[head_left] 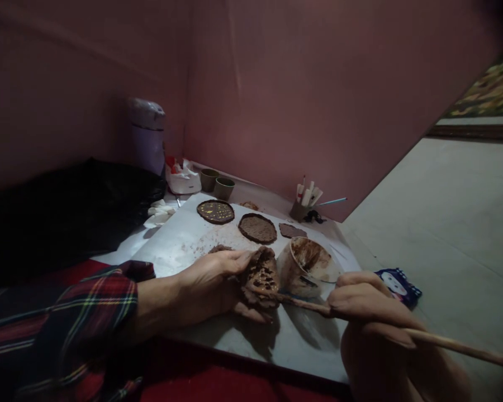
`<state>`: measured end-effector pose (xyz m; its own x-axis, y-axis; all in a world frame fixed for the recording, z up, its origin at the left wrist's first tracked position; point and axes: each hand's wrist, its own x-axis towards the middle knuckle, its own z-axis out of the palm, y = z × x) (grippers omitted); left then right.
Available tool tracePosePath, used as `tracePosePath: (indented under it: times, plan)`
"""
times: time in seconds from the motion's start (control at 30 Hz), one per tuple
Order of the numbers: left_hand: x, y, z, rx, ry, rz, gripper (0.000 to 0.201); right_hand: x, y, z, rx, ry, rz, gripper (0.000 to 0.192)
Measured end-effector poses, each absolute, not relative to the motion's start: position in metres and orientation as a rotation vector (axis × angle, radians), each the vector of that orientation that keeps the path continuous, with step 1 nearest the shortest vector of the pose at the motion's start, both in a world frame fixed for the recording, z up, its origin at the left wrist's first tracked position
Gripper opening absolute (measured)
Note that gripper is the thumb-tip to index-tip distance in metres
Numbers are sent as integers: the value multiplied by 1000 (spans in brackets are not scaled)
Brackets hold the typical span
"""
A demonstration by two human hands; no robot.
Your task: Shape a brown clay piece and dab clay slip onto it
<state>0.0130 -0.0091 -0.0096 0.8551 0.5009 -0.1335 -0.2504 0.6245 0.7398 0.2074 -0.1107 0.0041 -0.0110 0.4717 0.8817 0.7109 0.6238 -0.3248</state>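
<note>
- The left hand [212, 285] has its fingers [238, 258] closed around a brown clay piece [262, 276], holding it tilted just above the board [184, 240].
- The right hand [366, 301] has its fingers pinched shut on a long wooden stick [444, 339]; the stick's muddy tip touches the clay piece's lower edge.
- Just beside the clay piece, between the hands, a clay-smeared cup [308, 262] leans on the board.
- Farther back on the board lie two round clay discs: a dotted one [215, 211] and a plain one [257, 228], with a small flat slab [292, 230] beside them.
- Two green cups [217, 183] and a tool holder [305, 202] stand near the pink wall [318, 84].
- A blue packet [398, 286] lies on the floor just behind the right hand.
</note>
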Motion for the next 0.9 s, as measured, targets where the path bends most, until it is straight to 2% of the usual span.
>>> tracePosePath:
  times: [0.17,0.67,0.9]
  plan:
    - [13,-9,-9,801,364,460,20,204,-108,3,-911,-1777,-257,16]
    - [15,-5,-17,850,431,516,22,196,-107,6,-930,-1820,-192,19]
    - [15,-6,-15,842,434,499,31,195,-106,6,-963,-1818,-155,21]
